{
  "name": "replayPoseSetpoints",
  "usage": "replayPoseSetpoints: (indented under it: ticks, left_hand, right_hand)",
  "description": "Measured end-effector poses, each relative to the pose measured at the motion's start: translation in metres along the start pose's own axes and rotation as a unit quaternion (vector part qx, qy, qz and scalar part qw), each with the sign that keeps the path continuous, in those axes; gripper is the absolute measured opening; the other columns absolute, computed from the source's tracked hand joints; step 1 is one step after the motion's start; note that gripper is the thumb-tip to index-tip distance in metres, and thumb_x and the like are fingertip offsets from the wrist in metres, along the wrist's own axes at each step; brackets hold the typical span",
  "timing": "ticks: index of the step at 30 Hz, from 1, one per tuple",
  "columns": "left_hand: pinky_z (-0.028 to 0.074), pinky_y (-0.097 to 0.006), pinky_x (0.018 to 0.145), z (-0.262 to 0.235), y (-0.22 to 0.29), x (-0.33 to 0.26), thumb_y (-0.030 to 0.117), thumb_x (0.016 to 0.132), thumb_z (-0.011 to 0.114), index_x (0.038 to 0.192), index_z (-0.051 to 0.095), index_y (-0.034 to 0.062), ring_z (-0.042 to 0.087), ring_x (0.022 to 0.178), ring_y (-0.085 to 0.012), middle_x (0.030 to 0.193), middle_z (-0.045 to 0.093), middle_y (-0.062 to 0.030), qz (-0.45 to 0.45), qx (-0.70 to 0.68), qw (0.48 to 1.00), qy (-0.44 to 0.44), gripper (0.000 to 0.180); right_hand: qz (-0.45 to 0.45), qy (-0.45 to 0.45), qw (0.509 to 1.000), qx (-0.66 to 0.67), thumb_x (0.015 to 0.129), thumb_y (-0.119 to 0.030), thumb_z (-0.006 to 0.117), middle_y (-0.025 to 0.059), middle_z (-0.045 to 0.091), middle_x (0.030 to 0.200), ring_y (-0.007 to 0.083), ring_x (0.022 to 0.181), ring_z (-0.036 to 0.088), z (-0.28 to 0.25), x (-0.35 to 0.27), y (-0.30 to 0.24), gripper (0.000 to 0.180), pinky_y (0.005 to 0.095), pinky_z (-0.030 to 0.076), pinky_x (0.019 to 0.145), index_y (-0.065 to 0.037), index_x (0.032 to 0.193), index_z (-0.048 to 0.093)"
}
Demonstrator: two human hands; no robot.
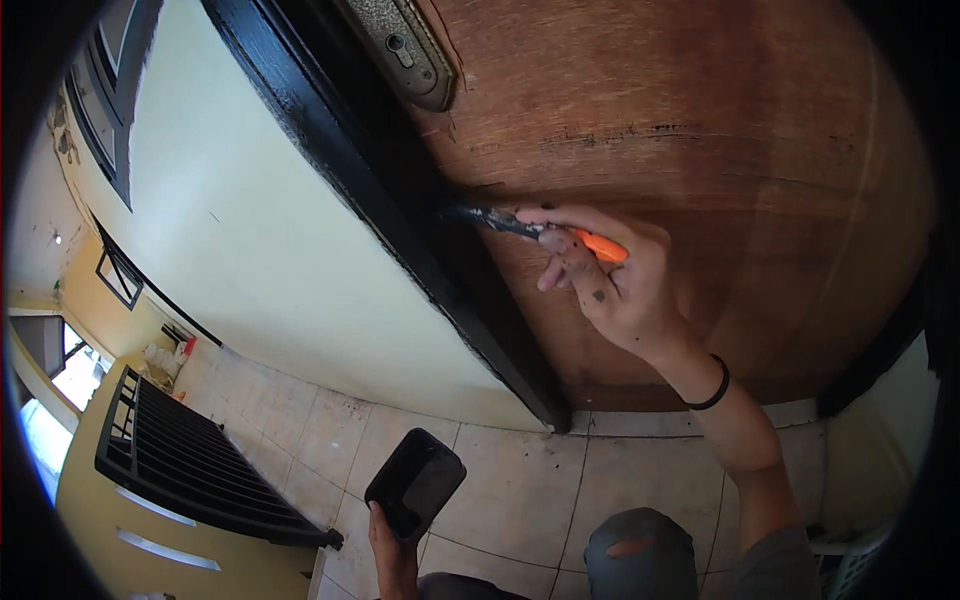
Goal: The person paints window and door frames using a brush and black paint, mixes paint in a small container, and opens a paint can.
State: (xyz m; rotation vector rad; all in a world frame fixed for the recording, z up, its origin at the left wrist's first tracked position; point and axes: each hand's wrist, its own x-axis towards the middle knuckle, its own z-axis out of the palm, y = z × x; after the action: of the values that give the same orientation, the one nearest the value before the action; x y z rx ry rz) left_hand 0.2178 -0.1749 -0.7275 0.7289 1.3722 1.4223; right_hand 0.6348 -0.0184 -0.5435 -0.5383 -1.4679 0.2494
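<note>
Mid-paint here: the right hand (610, 285) was pinching an orange-handled brush (545, 232), bristles touching the black door frame (400, 220) right where it met the brown door (680, 130). The left hand (392, 545) gripped a black paint tub (416, 483) down low. Next stroke probably needed a steady edge.

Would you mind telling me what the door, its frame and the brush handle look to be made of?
The door looks like brown wood veneer: grain lines, cracked patches. The frame appears to be wood under glossy black paint. The brush in the right hand has a smooth orange handle, probably plastic.
</note>
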Motion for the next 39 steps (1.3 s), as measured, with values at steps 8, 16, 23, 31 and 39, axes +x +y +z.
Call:
replayPoseSetpoints:
  ticks: [8,16,23,31,39]
  left_hand:
    - [0.058,-0.052,0.103,-0.002,-0.006,0.004,0.056,0.113,0.044,0.154,0.047,0.005,0.062,0.132,-0.035,0.148,0.058,-0.0178,0.004,0.006,1.0,-0.029,0.066]
    - [0.053,-0.051,0.11,0.019,-0.003,-0.001,0.058,0.112,0.045,0.156,0.046,0.0031,0.058,0.136,-0.0335,0.151,0.056,-0.017,0.004,-0.001,1.0,-0.014,0.07]
    - [0.054,-0.051,0.108,0.015,-0.001,0.0,0.058,0.112,0.045,0.155,0.047,0.004,0.058,0.135,-0.0328,0.149,0.057,-0.016,-0.005,-0.003,1.0,0.001,0.069]
    - [0.059,-0.047,0.1,0.017,-0.004,0.006,0.054,0.114,0.044,0.153,0.048,0.007,0.064,0.13,-0.0312,0.146,0.06,-0.0153,-0.003,-0.012,1.0,-0.01,0.062]
    - [0.057,-0.046,0.104,0.009,-0.001,-0.002,0.051,0.114,0.046,0.151,0.05,0.0065,0.065,0.129,-0.0286,0.143,0.062,-0.0139,-0.005,-0.019,1.0,0.004,0.057]
  right_hand:
    - [0.178,-0.132,0.974,-0.04,0.1,-0.005,0.073,0.015,0.079,0.104,0.0166,0.078,0.079,-0.022,-0.117,0.014,0.025,0.0272,0.065,0.068,0.001,0.124,0.073]
    - [-0.038,0.027,0.997,0.059,0.104,-0.015,0.07,0.015,0.079,0.111,0.0174,0.081,0.079,0.0,-0.016,0.009,0.029,0.0266,0.064,0.067,0.003,0.127,0.072]
    - [-0.047,-0.101,0.98,-0.164,0.086,-0.014,0.089,0.0108,0.077,0.105,0.0221,0.077,0.077,-0.011,-0.146,0.027,0.034,0.0332,0.063,0.06,-0.003,0.115,0.074]
    - [-0.108,-0.14,0.959,-0.222,0.086,-0.017,0.089,0.0089,0.076,0.1,0.0198,0.072,0.075,-0.004,-0.085,0.01,0.034,0.0303,0.06,0.058,-0.003,0.113,0.074]
    - [-0.154,-0.03,0.967,-0.199,0.085,-0.013,0.09,0.0134,0.078,0.104,0.0239,0.075,0.077,0.02,-0.127,0.019,0.04,0.0306,0.062,0.061,0.0,0.118,0.073]
